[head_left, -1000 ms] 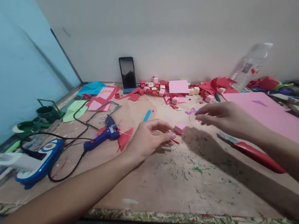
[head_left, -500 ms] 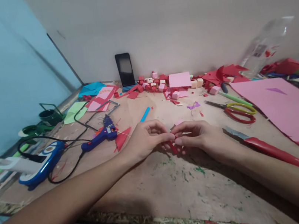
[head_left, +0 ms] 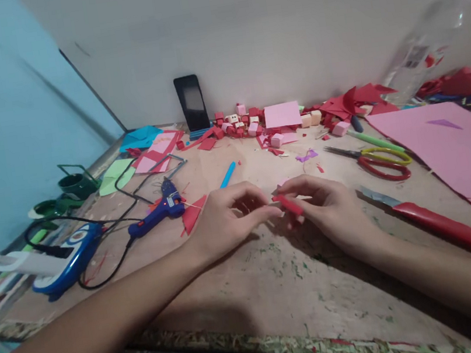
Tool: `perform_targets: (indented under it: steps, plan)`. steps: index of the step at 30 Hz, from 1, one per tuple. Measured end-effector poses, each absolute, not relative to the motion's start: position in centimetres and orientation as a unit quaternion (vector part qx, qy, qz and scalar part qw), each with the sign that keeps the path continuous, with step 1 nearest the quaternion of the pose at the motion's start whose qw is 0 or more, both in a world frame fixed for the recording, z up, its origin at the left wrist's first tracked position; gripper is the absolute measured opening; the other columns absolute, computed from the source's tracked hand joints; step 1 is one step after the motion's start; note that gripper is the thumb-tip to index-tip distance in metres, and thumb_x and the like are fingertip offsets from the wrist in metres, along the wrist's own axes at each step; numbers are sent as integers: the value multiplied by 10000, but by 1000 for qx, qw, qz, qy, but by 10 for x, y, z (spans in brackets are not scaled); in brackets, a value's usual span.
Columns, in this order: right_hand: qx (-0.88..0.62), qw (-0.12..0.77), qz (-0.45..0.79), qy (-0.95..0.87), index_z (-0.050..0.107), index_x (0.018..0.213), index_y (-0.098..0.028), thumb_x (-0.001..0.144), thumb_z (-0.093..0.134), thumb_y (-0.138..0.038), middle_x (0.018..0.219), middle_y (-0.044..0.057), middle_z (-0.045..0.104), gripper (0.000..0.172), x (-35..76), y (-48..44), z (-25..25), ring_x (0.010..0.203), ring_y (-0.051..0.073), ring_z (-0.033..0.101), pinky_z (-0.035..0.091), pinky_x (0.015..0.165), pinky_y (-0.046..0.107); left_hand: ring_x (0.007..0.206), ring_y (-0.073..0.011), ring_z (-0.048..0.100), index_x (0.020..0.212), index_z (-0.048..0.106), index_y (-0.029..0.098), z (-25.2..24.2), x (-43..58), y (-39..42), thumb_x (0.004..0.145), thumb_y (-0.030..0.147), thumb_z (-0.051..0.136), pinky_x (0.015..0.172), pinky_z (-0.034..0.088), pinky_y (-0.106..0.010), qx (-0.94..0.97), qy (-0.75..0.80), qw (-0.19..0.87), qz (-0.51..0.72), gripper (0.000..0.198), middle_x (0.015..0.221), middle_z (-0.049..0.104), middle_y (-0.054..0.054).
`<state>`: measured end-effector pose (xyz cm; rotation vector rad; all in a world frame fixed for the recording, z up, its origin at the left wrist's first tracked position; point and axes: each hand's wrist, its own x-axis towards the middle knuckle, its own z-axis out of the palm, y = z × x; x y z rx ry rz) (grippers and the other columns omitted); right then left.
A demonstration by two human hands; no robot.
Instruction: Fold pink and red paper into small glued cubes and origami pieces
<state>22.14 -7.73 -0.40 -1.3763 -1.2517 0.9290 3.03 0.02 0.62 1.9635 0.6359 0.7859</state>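
Observation:
Over the middle of the table, a small folded piece of red paper (head_left: 290, 205) is between my two hands. My right hand (head_left: 326, 204) pinches it between thumb and fingers. From the other side, my left hand (head_left: 235, 215) has its fingers curled and its thumb tip against the paper's left end; the fingertips behind are partly hidden. Just beyond my left hand lie a blue stick (head_left: 228, 174) and a red paper scrap (head_left: 193, 212). Right of my right hand is a knife (head_left: 451, 227) with a red handle, and scissors (head_left: 384, 163) lie behind it.
A blue glue gun (head_left: 157, 215) with its cable lies left, near a blue power strip (head_left: 70, 257). Small red and pink paper cubes (head_left: 252, 129) crowd the back beside a propped phone (head_left: 191, 103). Pink paper sheets (head_left: 448, 153) and a plastic bottle (head_left: 428, 47) occupy the right.
The red paper has turned from pointing down toward me to lying slanted at my right fingers. My hands have moved slightly apart, and the view has shifted a little.

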Motion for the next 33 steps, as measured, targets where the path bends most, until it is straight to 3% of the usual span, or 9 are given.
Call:
perform_targets:
  steps: [3,8,13,18,24,33]
  plan:
    - [-567,508,377,-527,778,986,-211,819,739,-426,891,60,784,275,222,-77,-5,688,188,722,582,602,294,771,-171,654,828,686,194,2,28,-1,904,322,760,735,515,-288,877,176,318,315,166,831,733,-43]
    - [-587,501,362,-523,766,830,-215,791,751,-383,807,41,771,173,219,-77,-5,668,180,712,566,578,265,866,-189,689,987,683,204,-5,30,-3,963,308,697,802,531,-305,903,124,255,323,108,935,756,-64]
    - [-599,504,367,-503,755,823,-205,786,760,-388,721,31,747,187,217,-79,-4,589,157,669,531,537,254,777,-151,678,973,655,193,-2,29,-6,934,291,730,730,551,-255,871,168,269,375,129,908,729,-45]
    - [-594,513,343,-517,749,799,-203,794,752,-360,717,28,743,157,218,-78,-5,600,151,662,533,565,261,891,-177,725,940,720,214,-1,29,-7,980,281,673,841,570,-283,892,140,259,343,91,941,778,-58]
    - [-570,530,348,-523,766,861,-201,796,771,-350,885,61,789,163,220,-77,-8,741,186,731,598,651,285,905,-175,742,946,727,181,-3,32,-6,991,201,631,851,572,-286,886,130,248,371,108,955,800,-74]
    - [-547,548,314,-549,774,824,-188,829,747,-285,828,54,783,101,218,-78,-9,658,159,717,574,558,241,850,-167,715,946,750,133,-2,34,-7,956,130,646,786,547,-274,871,131,298,369,104,920,778,-73]
